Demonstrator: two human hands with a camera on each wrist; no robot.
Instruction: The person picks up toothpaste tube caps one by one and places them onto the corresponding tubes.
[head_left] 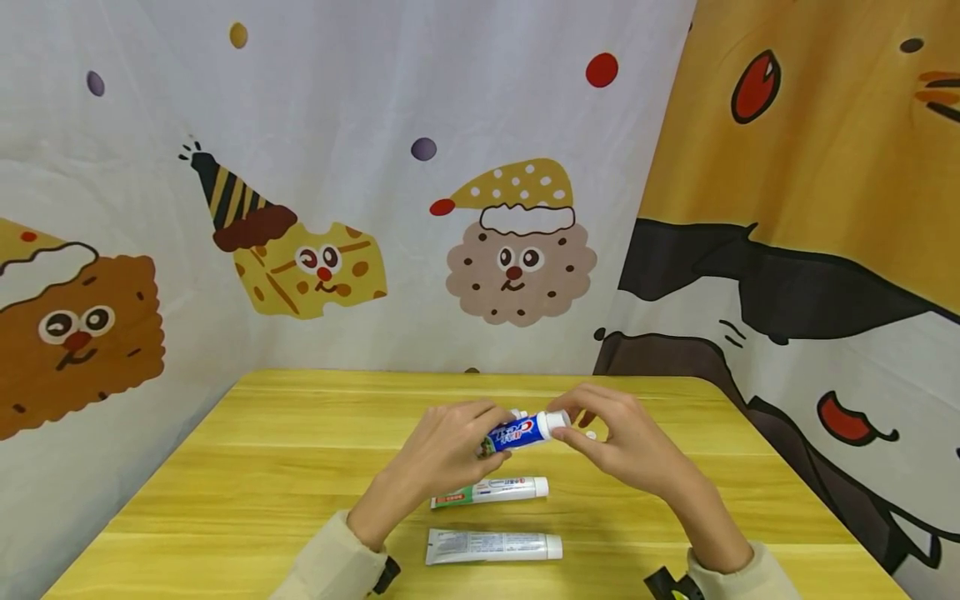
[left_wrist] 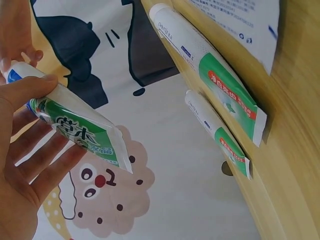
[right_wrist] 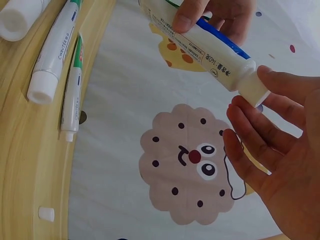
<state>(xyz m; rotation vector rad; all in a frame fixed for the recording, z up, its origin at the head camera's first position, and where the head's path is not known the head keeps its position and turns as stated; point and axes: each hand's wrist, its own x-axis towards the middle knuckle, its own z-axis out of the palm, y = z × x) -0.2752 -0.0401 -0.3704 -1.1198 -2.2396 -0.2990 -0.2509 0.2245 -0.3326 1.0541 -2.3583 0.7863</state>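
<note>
My left hand [head_left: 457,437] grips a blue, white and green toothpaste tube [head_left: 513,433] around its body, lifted above the table. The tube's green lower end shows in the left wrist view, pointing away from the palm. At its other end, my right hand [head_left: 618,429] pinches the white cap [right_wrist: 254,90] between thumb and fingers. The cap sits on the tube's neck. Below the hands lie a white-and-green toothpaste tube [head_left: 491,492] and a silvery-white tube [head_left: 495,546], caps toward the right. Farther back lies a smaller white-and-green tube [right_wrist: 73,95], mostly hidden by my left hand in the head view.
A small loose white cap [right_wrist: 46,214] stands on the wooden table [head_left: 300,450], beyond the smaller tube's narrow tip. Behind the table's back edge hangs a cartoon-printed curtain [head_left: 420,267], which also runs along both sides.
</note>
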